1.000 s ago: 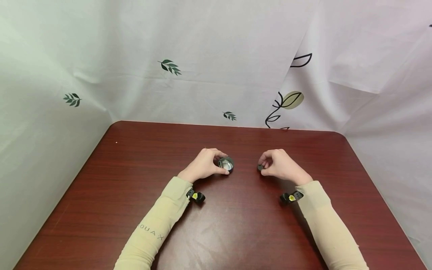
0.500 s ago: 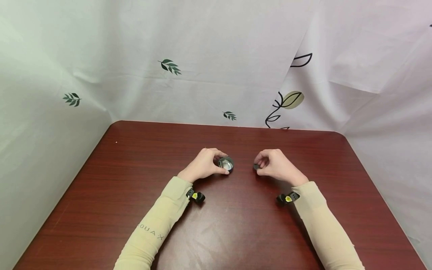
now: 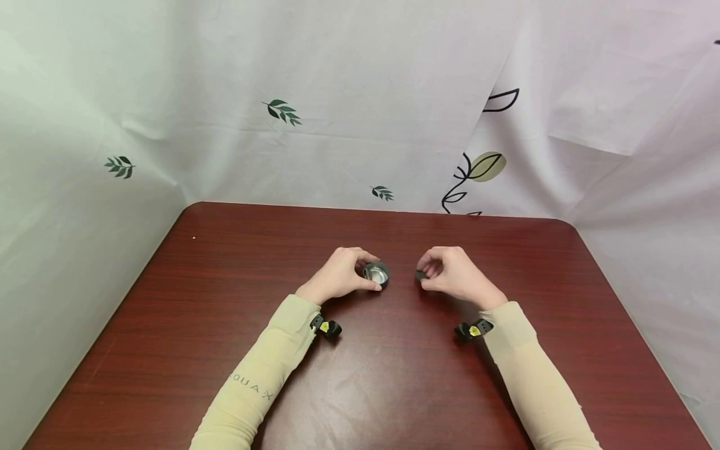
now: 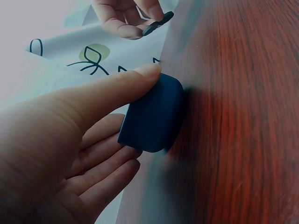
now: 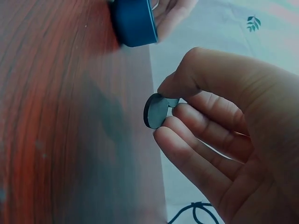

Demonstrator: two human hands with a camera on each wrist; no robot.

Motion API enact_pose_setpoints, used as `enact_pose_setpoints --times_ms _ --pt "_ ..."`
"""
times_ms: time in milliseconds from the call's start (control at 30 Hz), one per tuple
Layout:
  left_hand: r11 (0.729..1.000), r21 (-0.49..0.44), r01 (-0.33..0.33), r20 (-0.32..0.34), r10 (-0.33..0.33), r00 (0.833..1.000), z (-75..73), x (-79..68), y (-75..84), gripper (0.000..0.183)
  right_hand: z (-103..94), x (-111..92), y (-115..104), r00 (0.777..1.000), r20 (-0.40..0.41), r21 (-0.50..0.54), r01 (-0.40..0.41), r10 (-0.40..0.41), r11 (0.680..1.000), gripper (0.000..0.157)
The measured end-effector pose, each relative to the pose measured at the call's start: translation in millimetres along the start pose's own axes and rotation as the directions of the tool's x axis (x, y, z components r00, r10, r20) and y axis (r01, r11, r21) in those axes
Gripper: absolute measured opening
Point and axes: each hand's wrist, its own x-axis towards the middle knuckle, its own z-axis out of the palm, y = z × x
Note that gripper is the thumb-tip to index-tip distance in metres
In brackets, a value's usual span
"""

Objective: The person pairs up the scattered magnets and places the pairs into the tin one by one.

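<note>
My left hand grips a small dark blue-black cup with a shiny metallic inside, thumb on the near side and fingers on the far side. Its mouth faces up, and in the left wrist view the cup sits close over the tabletop. To the right of it, my right hand pinches a small dark disc between thumb and fingertips. The right wrist view shows the disc tilted on edge, with a short stub behind it. A short gap separates disc and cup.
The red-brown wooden table has rounded far corners. A white cloth with printed leaves hangs behind it and along both sides. Each wrist wears a dark strap; a dark cord shows low in the right wrist view.
My right hand has moved left with the disc, narrowing the distance to the cup. The left hand and the cup have stayed in place.
</note>
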Motion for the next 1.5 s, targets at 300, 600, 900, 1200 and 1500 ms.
enact_pose_setpoints --times_ms 300,600,900,1200,1500 --pt "1.000 -0.008 -0.004 -0.010 0.004 1.000 0.1 -0.6 0.0 0.054 4.9 5 -7 1.000 -0.015 0.020 0.024 -0.023 1.000 0.023" --pt "1.000 0.003 -0.012 -0.020 0.012 1.000 1.5 0.2 -0.9 0.055 7.7 9 -11 0.999 -0.020 0.031 0.049 -0.049 0.998 0.024" --pt "0.999 0.043 -0.008 -0.038 0.010 0.999 0.5 0.2 0.8 0.055 8.6 11 -15 0.998 -0.024 0.039 0.061 -0.060 0.997 0.025" --pt "0.999 0.028 0.017 -0.045 -0.016 0.999 0.0 1.1 2.9 0.052 8.3 14 -17 0.998 -0.021 0.041 0.068 -0.067 0.997 0.025" --pt "1.000 0.016 0.025 -0.044 -0.024 0.999 -0.7 0.2 4.1 0.052 10.3 20 -24 0.992 -0.033 0.049 0.120 -0.119 0.992 0.026"
